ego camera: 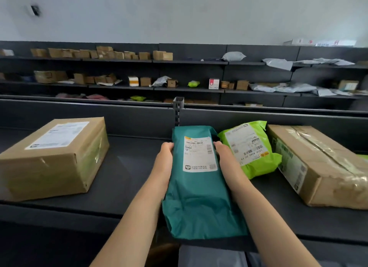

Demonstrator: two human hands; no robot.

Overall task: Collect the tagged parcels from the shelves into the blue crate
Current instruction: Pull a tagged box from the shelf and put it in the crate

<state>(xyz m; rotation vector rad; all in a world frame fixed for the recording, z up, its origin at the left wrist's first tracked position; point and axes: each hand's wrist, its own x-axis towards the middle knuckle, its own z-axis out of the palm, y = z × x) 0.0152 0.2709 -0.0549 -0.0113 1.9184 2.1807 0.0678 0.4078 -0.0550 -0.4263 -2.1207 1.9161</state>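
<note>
A long teal parcel bag [199, 193] with a white label lies on the dark shelf [127, 177] in front of me, its near end past the shelf's front edge. My left hand [165, 159] grips its left side and my right hand [225, 157] grips its right side, fingers under the bag. A lime green bag [253, 149] with a label lies just right of my right hand. The blue crate is not in view.
A labelled cardboard box [53, 157] sits at the shelf's left and a taped cardboard box [318, 167] at its right. Behind a low back panel [119, 117], far shelves [189, 89] hold several small boxes and grey mailer bags.
</note>
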